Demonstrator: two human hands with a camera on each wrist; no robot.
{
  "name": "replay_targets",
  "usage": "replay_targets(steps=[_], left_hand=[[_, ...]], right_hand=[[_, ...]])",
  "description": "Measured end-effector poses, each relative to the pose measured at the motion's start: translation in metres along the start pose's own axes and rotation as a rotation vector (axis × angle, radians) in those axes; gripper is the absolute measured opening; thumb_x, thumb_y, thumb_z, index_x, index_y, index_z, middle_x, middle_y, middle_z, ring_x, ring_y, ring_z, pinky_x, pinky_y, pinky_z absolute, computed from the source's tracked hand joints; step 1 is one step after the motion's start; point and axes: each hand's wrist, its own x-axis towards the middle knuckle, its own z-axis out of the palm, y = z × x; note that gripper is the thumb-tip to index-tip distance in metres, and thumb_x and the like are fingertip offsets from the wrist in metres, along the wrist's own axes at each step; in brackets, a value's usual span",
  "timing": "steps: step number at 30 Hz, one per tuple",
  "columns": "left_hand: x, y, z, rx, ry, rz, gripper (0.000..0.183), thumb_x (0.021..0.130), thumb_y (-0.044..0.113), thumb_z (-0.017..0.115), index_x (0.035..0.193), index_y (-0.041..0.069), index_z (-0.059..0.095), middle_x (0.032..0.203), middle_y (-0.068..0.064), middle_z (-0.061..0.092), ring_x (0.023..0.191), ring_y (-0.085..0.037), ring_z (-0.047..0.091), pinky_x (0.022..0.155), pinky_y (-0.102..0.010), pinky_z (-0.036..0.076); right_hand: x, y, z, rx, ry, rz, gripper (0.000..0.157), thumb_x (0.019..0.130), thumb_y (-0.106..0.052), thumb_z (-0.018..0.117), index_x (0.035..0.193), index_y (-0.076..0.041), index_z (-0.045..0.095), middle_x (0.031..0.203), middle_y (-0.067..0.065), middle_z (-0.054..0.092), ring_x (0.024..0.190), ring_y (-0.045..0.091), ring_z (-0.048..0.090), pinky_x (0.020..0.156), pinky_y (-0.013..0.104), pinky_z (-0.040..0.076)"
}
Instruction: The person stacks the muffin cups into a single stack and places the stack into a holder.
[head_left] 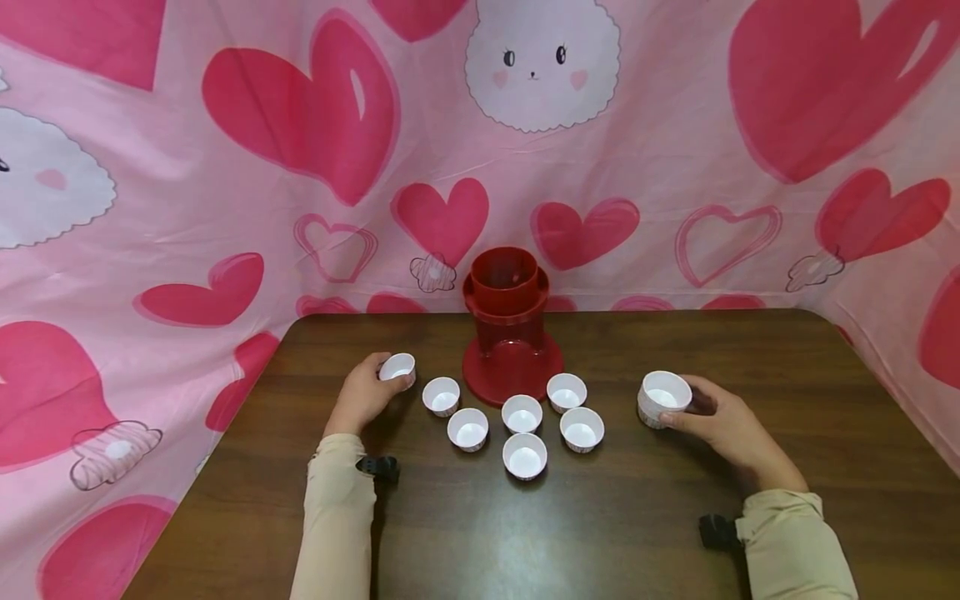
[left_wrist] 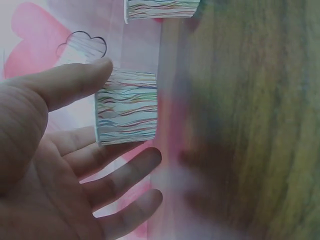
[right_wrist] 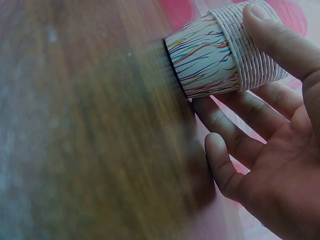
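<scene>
while left grip (head_left: 363,395) pinches cup (head_left: 397,367), stack (head_left: 652,406) partly hides right grip (head_left: 733,427)

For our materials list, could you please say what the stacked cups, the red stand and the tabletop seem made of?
Stacked cups: probably paper, fairly matt, with thin, rolled-looking rims.
Red stand: likely plastic, smooth and glossy, judging by pale reflections.
Tabletop: wood or wood-look laminate, softly shiny; dark grain shows, but which remains unclear.

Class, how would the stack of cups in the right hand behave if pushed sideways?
The stack of cups would probably shift as one, since its rims nest closely. Tapering to a narrower base, it might tip if pushed high. Its thin rims suggest it's light.
</scene>
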Motion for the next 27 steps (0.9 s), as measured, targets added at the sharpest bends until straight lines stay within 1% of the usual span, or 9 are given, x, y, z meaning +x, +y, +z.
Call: replay_targets(steps=[6, 12, 18, 23, 27], left_hand=[[-0.001, 0.003, -0.004, -0.050, 0.028, 0.001, 0.061, 0.092, 0.029, 0.073, 0.138, -0.004, 0.051, 0.134, -0.027, 0.056, 0.119, -0.041, 0.054, 0.104, -0.055, 0.040], [-0.001, 0.006, -0.004, -0.101, 0.038, 0.011, 0.063, 0.091, 0.032, 0.074, 0.139, -0.001, 0.049, 0.133, -0.024, 0.058, 0.117, -0.039, 0.055, 0.103, -0.054, 0.041], [-0.001, 0.010, -0.003, -0.163, 0.050, 0.053, 0.065, 0.090, 0.031, 0.076, 0.142, 0.003, 0.047, 0.135, -0.023, 0.056, 0.119, -0.037, 0.053, 0.102, -0.053, 0.042], [-0.003, 0.016, -0.004, -0.236, 0.045, 0.082, 0.065, 0.090, 0.029, 0.078, 0.142, 0.004, 0.048, 0.132, -0.020, 0.057, 0.115, -0.034, 0.054, 0.099, -0.048, 0.043], [-0.006, 0.025, -0.006, -0.291, 0.030, 0.126, 0.065, 0.090, 0.026, 0.079, 0.143, 0.004, 0.048, 0.129, -0.019, 0.058, 0.111, -0.032, 0.056, 0.096, -0.042, 0.046]], right_hand=[[0.000, 0.000, 0.000, -0.006, 0.009, -0.012, 0.065, 0.089, -0.025, 0.081, 0.140, 0.002, 0.051, 0.126, 0.025, 0.062, 0.109, 0.027, 0.059, 0.079, 0.022, 0.049], [0.000, 0.000, 0.000, 0.012, 0.008, -0.001, 0.066, 0.089, -0.026, 0.081, 0.141, 0.002, 0.051, 0.127, 0.025, 0.061, 0.111, 0.029, 0.059, 0.079, 0.021, 0.049], [0.000, 0.001, 0.000, 0.029, -0.002, 0.012, 0.068, 0.089, -0.027, 0.080, 0.143, 0.001, 0.049, 0.131, 0.026, 0.059, 0.116, 0.034, 0.057, 0.080, 0.021, 0.049], [0.000, 0.000, -0.001, 0.041, -0.002, 0.006, 0.068, 0.089, -0.026, 0.080, 0.142, 0.002, 0.049, 0.130, 0.026, 0.059, 0.117, 0.035, 0.056, 0.081, 0.020, 0.048], [0.000, -0.001, -0.001, 0.035, 0.000, 0.004, 0.067, 0.089, -0.026, 0.081, 0.141, 0.003, 0.050, 0.129, 0.026, 0.060, 0.116, 0.034, 0.057, 0.081, 0.020, 0.048]])
